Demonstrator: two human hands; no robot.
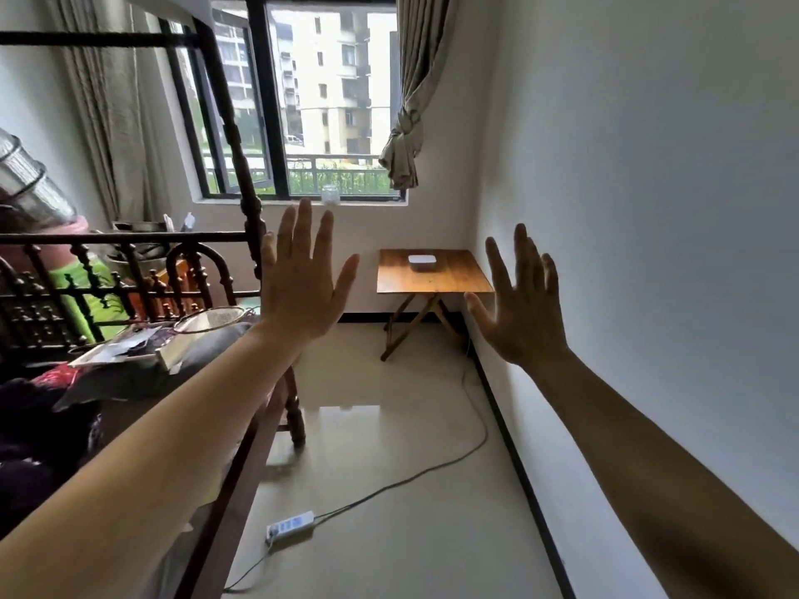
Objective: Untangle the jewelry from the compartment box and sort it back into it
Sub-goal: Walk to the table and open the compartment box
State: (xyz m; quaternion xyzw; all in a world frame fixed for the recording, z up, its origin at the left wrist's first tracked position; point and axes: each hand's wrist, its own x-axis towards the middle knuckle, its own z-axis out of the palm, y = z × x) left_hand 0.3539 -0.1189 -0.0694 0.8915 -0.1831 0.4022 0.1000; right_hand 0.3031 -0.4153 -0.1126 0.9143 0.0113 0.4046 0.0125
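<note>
A small white box (423,262) lies closed on a folding wooden table (458,278) in the far corner under the window. No jewelry shows. Both my arms are stretched out in front of me. My left hand (302,287) is raised with fingers spread, back toward me, holding nothing, left of the table. My right hand (521,309) is raised the same way with fingers apart and empty, just right of the table near the wall. Both hands are well short of the box.
A dark wooden bed frame (242,235) with clutter fills the left side. A power strip (290,526) and its cable lie on the tiled floor (389,490). A white wall (648,209) runs along the right. A glass jar (330,195) stands on the windowsill.
</note>
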